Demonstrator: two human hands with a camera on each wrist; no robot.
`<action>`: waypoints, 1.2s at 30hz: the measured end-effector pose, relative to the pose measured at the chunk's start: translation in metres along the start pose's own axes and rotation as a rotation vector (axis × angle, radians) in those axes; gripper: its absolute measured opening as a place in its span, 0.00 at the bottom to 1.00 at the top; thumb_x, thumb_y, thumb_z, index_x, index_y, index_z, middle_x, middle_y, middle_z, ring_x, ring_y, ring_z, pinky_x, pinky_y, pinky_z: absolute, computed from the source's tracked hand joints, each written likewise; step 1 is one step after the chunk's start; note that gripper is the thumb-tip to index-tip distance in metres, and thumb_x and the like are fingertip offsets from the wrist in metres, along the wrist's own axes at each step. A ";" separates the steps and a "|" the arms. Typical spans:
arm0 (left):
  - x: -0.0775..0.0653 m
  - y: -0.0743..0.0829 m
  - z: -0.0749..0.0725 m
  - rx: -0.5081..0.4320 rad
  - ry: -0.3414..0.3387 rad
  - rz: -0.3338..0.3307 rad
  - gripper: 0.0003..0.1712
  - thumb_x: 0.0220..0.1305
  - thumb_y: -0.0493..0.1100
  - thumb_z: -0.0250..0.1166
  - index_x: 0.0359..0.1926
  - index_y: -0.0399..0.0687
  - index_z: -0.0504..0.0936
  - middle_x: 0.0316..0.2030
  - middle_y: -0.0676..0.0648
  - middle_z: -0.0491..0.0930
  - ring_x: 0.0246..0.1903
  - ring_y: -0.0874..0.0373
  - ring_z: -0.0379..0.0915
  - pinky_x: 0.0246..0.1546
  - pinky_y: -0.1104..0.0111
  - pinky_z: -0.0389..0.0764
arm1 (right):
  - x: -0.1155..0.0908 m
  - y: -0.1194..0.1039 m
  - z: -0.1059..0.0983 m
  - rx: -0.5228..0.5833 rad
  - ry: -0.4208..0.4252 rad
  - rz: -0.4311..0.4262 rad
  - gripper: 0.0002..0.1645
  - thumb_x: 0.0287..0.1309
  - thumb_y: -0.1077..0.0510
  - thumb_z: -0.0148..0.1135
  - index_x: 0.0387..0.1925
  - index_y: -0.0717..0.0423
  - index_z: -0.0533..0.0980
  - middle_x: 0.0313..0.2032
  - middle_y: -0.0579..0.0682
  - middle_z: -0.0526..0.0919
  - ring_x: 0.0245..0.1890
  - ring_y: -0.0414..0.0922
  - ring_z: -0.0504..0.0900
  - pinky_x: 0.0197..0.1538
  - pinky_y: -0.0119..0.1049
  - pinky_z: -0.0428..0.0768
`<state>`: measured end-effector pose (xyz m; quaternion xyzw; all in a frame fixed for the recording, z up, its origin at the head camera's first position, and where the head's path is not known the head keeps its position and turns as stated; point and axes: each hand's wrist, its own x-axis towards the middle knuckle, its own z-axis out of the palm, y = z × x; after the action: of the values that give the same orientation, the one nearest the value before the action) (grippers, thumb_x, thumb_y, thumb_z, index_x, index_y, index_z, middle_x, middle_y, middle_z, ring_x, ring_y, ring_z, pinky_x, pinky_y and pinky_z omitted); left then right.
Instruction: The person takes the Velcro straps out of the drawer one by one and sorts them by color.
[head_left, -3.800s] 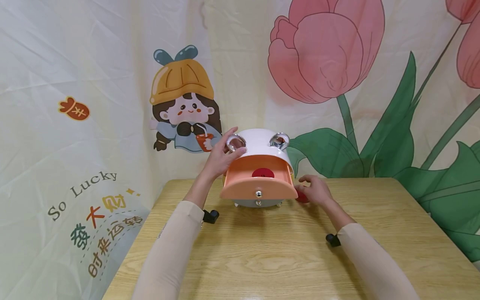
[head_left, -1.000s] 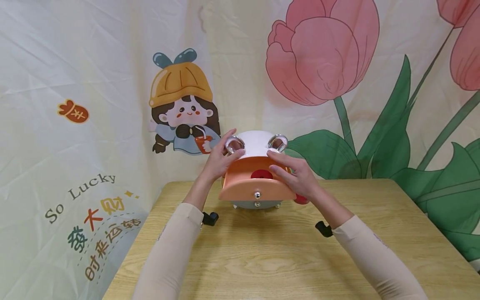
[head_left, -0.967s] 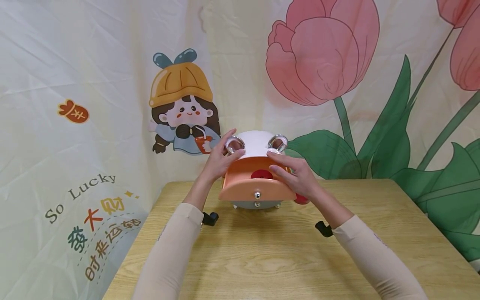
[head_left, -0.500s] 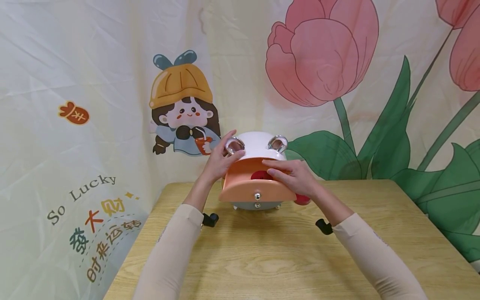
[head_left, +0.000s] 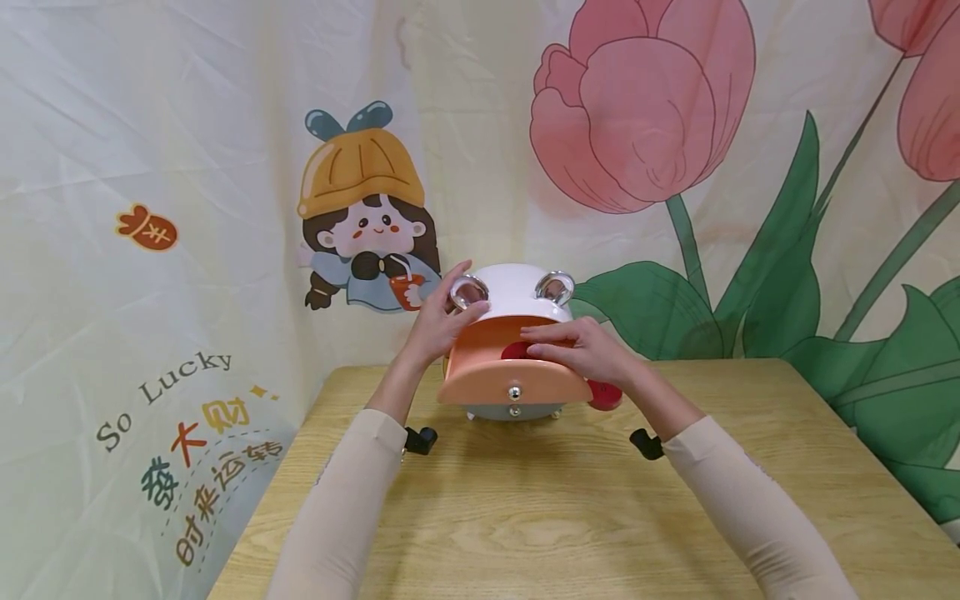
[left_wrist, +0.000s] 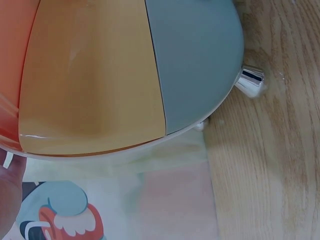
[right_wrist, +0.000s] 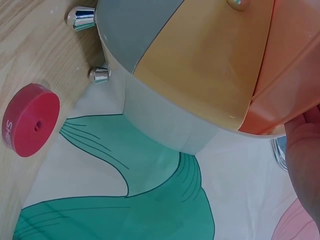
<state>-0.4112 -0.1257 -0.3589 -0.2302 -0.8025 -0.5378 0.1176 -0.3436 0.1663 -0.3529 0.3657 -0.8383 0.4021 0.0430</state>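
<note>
A white, rounded drawer box [head_left: 517, 287] with silver ring ears stands on the table. Its orange top drawer [head_left: 513, 383] is pulled out. My left hand [head_left: 438, 321] holds the box at its left ear, thumb in front and fingers behind; the left wrist view shows only part of it at the edge. Inside the drawer lies a red disc [head_left: 513, 351], partly covered by my right hand [head_left: 588, 346]. That hand reaches over the drawer's right side, fingers extended, thumb tip at the disc. A second red disc [right_wrist: 31, 120], white-lettered with a small centre hole, is beside the box.
Below the orange drawer are a yellow drawer [left_wrist: 95, 75] and a grey-blue drawer [left_wrist: 197, 65], both pushed in. The box has short silver feet [right_wrist: 81, 18]. A printed curtain [head_left: 480, 150] hangs behind the wooden table [head_left: 517, 517].
My right hand has left the red disc on the table, risen to the box front, then moved left and down into the open drawer. My left hand stays at the ear.
</note>
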 end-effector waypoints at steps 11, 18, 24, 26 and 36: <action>-0.003 0.000 -0.001 0.000 0.004 0.019 0.43 0.66 0.58 0.72 0.77 0.81 0.61 0.66 0.47 0.74 0.63 0.44 0.75 0.63 0.44 0.78 | 0.008 -0.003 0.000 -0.005 -0.090 0.032 0.26 0.64 0.49 0.73 0.63 0.45 0.83 0.58 0.44 0.87 0.60 0.48 0.82 0.53 0.41 0.85; -0.001 0.000 0.000 -0.005 0.000 0.023 0.44 0.67 0.58 0.71 0.79 0.75 0.61 0.66 0.47 0.74 0.65 0.44 0.73 0.64 0.44 0.77 | 0.011 -0.004 -0.001 -0.009 -0.151 0.041 0.22 0.63 0.51 0.74 0.58 0.44 0.86 0.63 0.44 0.83 0.65 0.49 0.79 0.51 0.40 0.85; -0.001 0.000 0.000 -0.009 0.001 0.017 0.43 0.67 0.58 0.71 0.77 0.82 0.61 0.67 0.47 0.73 0.67 0.44 0.72 0.66 0.44 0.75 | 0.013 -0.003 -0.002 -0.021 -0.170 -0.001 0.24 0.59 0.49 0.77 0.57 0.47 0.86 0.63 0.47 0.84 0.63 0.49 0.81 0.55 0.42 0.85; -0.001 0.001 0.000 -0.006 0.003 0.015 0.43 0.67 0.58 0.71 0.77 0.83 0.61 0.68 0.47 0.73 0.68 0.44 0.72 0.66 0.44 0.75 | 0.013 -0.002 -0.002 -0.022 -0.175 -0.010 0.25 0.58 0.49 0.78 0.57 0.48 0.86 0.63 0.49 0.84 0.64 0.50 0.80 0.57 0.44 0.84; -0.002 0.003 0.000 -0.011 0.000 0.020 0.43 0.67 0.56 0.71 0.77 0.80 0.61 0.66 0.46 0.73 0.66 0.44 0.73 0.66 0.44 0.75 | 0.015 0.000 -0.003 -0.017 -0.186 0.008 0.20 0.55 0.50 0.80 0.51 0.42 0.89 0.64 0.50 0.83 0.66 0.49 0.79 0.56 0.42 0.85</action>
<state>-0.4081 -0.1258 -0.3576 -0.2390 -0.7973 -0.5407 0.1218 -0.3555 0.1596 -0.3455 0.3975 -0.8436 0.3594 -0.0336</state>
